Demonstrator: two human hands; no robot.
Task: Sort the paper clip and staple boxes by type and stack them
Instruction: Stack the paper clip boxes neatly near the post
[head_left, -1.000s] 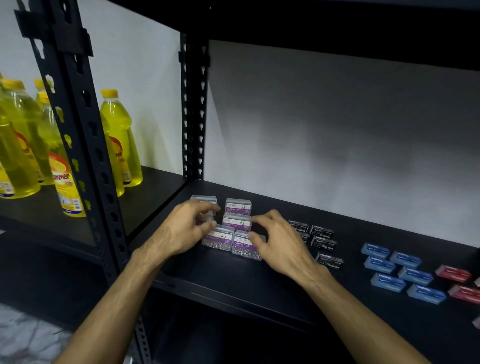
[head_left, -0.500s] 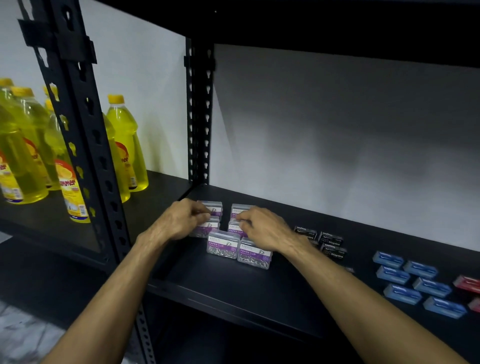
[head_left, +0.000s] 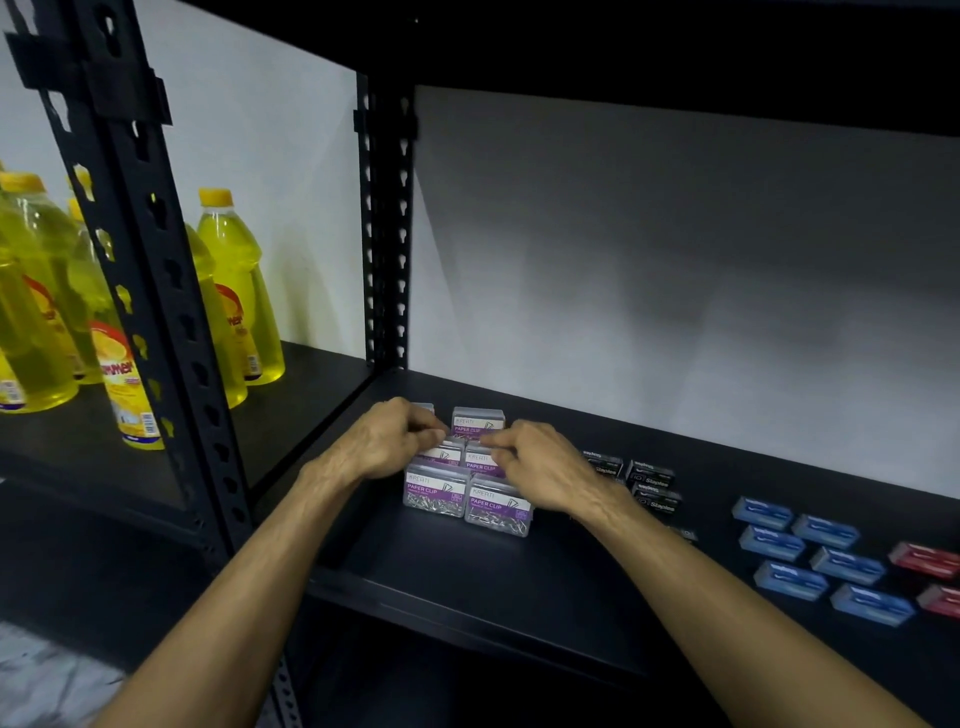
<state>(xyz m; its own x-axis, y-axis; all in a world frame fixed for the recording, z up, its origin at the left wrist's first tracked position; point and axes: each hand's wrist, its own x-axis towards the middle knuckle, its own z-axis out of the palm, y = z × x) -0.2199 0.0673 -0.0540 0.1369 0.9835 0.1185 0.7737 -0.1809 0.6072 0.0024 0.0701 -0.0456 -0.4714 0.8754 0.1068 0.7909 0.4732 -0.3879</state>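
The clear paper clip boxes (head_left: 467, 480) sat bunched together near the left end of the black shelf (head_left: 467, 582), two in front with purple labels facing out and more behind them, at least one raised higher at the back. Both hands were in on the back rows: the left hand (head_left: 387, 441) had its fingers curled round a box there, and the right hand (head_left: 535, 467) was pinching at the middle one. My guess is they were squaring the pile up so each type stays in its own block.

Just right of that were the black staple boxes (head_left: 649, 483), then blue staple boxes (head_left: 810, 556) and red ones (head_left: 924, 561), all lying flat and unstacked. White wall behind, dark metal rack, yellow oil bottles (head_left: 234, 291) in the next bay.
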